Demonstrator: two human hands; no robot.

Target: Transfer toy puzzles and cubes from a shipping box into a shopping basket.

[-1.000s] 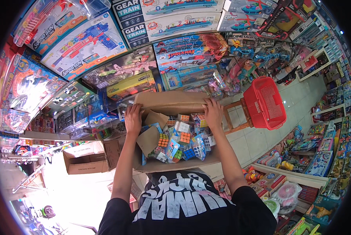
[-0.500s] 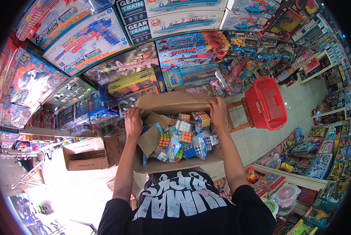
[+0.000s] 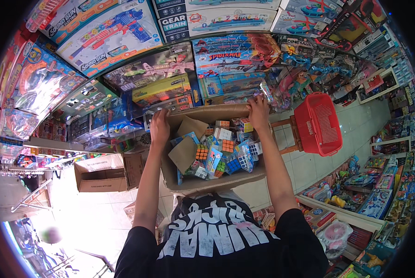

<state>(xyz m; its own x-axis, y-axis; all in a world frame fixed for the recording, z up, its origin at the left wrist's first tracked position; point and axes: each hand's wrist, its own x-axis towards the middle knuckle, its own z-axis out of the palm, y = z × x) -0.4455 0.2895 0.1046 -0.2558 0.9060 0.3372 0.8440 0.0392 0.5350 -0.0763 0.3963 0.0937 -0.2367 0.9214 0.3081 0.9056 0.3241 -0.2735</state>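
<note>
Left hand (image 3: 159, 128): clamped on the cardboard box (image 3: 212, 112), far left corner. Right hand (image 3: 259, 113): likewise, far right corner. Cardboard box: open-topped, between the hands. Puzzle cubes (image 3: 227, 146), assorted: inside the box. Brown cardboard pieces (image 3: 182, 154): inside, box's left part. Red basket (image 3: 323, 123): right of box. Open carton (image 3: 103, 185): left of box.

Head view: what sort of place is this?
Most likely a toy shop: toy-gun boxes are on display, a carton holds puzzle cubes, many bagged, and a red basket of the shopping sort stands nearby.
</note>
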